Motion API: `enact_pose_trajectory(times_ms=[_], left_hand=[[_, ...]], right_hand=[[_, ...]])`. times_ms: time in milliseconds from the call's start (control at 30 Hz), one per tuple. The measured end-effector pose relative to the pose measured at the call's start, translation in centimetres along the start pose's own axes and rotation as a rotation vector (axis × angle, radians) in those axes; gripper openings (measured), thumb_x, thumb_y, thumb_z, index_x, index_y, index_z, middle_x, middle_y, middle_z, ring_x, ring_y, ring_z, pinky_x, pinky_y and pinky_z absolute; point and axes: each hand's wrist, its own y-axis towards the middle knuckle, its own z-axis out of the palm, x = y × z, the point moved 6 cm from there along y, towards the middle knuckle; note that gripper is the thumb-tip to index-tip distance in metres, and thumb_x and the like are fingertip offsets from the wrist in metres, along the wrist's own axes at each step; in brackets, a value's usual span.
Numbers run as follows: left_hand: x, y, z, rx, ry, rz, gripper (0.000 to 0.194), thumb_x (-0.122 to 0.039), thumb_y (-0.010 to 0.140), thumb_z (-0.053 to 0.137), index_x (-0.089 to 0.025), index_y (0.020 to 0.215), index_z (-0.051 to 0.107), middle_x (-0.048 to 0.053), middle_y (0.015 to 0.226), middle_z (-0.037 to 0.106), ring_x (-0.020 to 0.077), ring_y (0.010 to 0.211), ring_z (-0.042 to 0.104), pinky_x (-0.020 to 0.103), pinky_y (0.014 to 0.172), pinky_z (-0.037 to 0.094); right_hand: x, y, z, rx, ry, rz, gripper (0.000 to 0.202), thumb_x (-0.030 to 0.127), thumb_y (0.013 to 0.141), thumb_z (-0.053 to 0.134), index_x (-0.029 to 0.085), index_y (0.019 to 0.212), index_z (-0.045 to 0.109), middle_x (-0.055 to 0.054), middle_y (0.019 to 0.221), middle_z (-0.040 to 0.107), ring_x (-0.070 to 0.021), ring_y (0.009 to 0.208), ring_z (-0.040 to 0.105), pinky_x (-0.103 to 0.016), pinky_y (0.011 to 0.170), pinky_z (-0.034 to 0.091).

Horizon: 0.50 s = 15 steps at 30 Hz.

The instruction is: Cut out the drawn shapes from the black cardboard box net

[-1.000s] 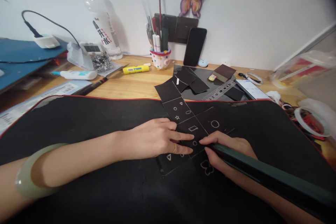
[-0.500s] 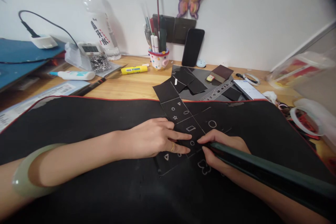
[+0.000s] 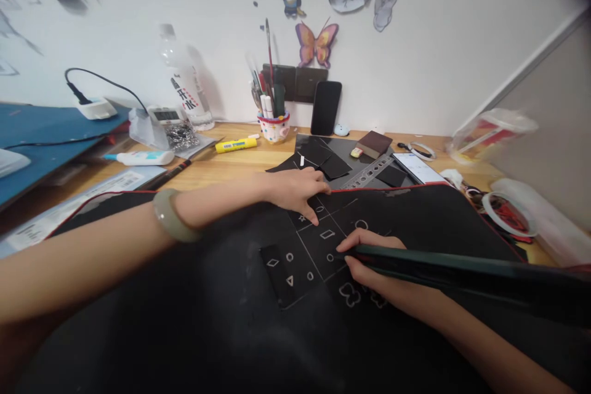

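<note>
A black sheet of paper [image 3: 300,265] lies on the black mat, ruled with pale lines and marked with small outlines such as a diamond, circles, a triangle and a star. My left hand [image 3: 295,189] rests over its far part, thumb stretched away from the fingers. The bangled left forearm crosses the mat. In my right hand [image 3: 376,246] is a long dark green pencil [image 3: 443,268], gripped near its tip. That tip is close to a small circle below a parallelogram outline; whether it touches the paper I cannot tell. Larger flower-like outlines [image 3: 349,295] show nearer me.
Behind the mat lie a stencil ruler [image 3: 369,172], black paper pieces [image 3: 335,165], a lit phone [image 3: 418,167] and a yellow glue tube [image 3: 236,145]. A pen cup [image 3: 274,128], dark phone [image 3: 327,108] and water bottle [image 3: 184,83] stand by the wall. Tape rolls [image 3: 508,215] sit at right.
My left hand has left the middle of the paper for its far part, uncovering the diamond and a circle. The pencil has swung to a flatter slant. The head view has tilted up.
</note>
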Motion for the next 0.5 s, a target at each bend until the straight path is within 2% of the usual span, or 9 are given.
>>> enact_pose_trajectory(times_ms=[133,200,333,500], left_hand=[[0.6,1.0,-0.8,0.086,-0.011,-0.056,0.064,-0.054,0.063,0.064,-0.013,0.110,0.052,0.011,0.092,0.060,0.0218,0.073,0.055,0.030,0.062,0.042],[0.8,1.1,-1.0,0.131,-0.018,-0.075,0.053,-0.049,0.061,0.067,-0.014,0.100,0.059,0.008,0.080,0.061,0.0186,0.062,0.053,0.029,0.057,0.040],[0.9,0.4,-0.9,0.207,-0.061,-0.083,0.022,-0.035,0.067,0.066,-0.017,0.078,0.065,0.003,0.068,0.061,0.0141,0.055,0.050,0.027,0.055,0.038],[0.2,-2.4,0.3,0.321,-0.186,-0.096,0.015,-0.030,0.073,0.062,-0.016,0.073,0.065,0.001,0.064,0.063,0.0111,0.055,0.052,0.022,0.053,0.038]], right_hand=[[-0.4,0.0,0.1,0.066,0.084,-0.009,0.013,0.019,0.072,0.051,0.021,0.080,0.060,0.005,0.057,0.051,-0.0084,0.051,0.047,-0.019,0.048,0.037],[-0.1,0.1,0.0,0.091,0.116,-0.032,0.013,0.019,0.072,0.051,0.020,0.081,0.061,0.005,0.058,0.052,-0.0083,0.052,0.047,-0.019,0.049,0.037],[0.8,0.1,-0.4,0.132,0.141,-0.114,0.015,0.017,0.073,0.051,0.019,0.083,0.062,0.003,0.064,0.056,-0.0088,0.057,0.050,-0.020,0.052,0.039],[1.6,0.2,-0.6,0.139,0.122,-0.203,0.017,0.015,0.074,0.051,0.019,0.083,0.064,-0.001,0.078,0.063,-0.0118,0.069,0.057,-0.024,0.064,0.044]])
